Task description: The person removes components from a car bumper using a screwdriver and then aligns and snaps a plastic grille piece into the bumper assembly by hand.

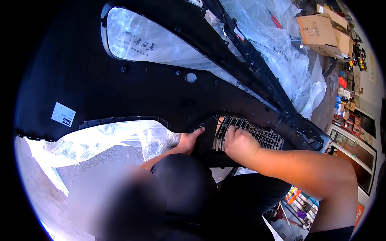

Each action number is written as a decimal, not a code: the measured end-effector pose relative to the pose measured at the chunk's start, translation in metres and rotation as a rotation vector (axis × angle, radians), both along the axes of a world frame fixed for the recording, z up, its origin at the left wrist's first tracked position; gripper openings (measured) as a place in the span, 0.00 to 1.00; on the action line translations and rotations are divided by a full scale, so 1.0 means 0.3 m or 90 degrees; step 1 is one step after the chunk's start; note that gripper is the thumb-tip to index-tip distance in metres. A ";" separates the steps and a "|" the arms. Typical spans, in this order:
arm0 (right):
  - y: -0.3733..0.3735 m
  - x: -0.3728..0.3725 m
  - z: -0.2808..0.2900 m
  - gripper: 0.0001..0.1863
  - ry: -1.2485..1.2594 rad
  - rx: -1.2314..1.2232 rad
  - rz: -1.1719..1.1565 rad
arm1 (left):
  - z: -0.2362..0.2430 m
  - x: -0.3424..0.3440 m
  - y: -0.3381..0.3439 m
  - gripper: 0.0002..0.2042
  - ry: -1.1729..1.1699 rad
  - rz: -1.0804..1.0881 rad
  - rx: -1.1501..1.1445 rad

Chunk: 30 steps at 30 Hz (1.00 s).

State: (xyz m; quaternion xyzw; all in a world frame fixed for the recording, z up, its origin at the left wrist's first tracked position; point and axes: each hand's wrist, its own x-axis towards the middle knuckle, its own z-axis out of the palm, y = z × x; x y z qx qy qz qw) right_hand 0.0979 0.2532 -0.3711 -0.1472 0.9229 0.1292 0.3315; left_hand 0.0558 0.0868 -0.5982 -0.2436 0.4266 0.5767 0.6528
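Note:
A large black plastic car bumper [100,86] lies across in front of me, with its inner side showing clips and slots. My left hand [189,141] grips the bumper's near edge, thumb on top and the other fingers mostly hidden below. Beside it, a silver-grey mesh grille [263,135] sits in an opening of the bumper. My right hand [240,142] is closed in a fist over the left end of this grille. A thin rod-like tool [222,123] juts from that fist toward the upper left; its exact kind is too small to tell.
Clear plastic wrap [277,52] spreads under and beyond the bumper. An open cardboard box [321,34] stands at the far right. Boxes and shelves [348,116] line the right side, near a glass-paned door [354,148]. A white label [63,114] sticks to the bumper's left part.

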 end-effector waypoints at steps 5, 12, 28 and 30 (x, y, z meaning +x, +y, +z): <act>-0.012 -0.025 0.006 0.16 -0.054 -0.028 -0.123 | 0.024 -0.022 0.004 0.29 -0.011 -0.011 -0.019; 0.002 -0.067 0.023 0.13 -0.094 -0.076 -0.320 | 0.054 -0.049 0.013 0.28 -0.058 -0.035 -0.034; -0.066 -0.008 0.154 0.10 -0.029 -0.151 -0.445 | -0.008 0.000 -0.002 0.26 -0.009 -0.030 0.006; -0.082 0.010 0.151 0.09 -0.013 -0.145 -0.438 | -0.016 0.004 -0.004 0.29 -0.013 -0.026 0.014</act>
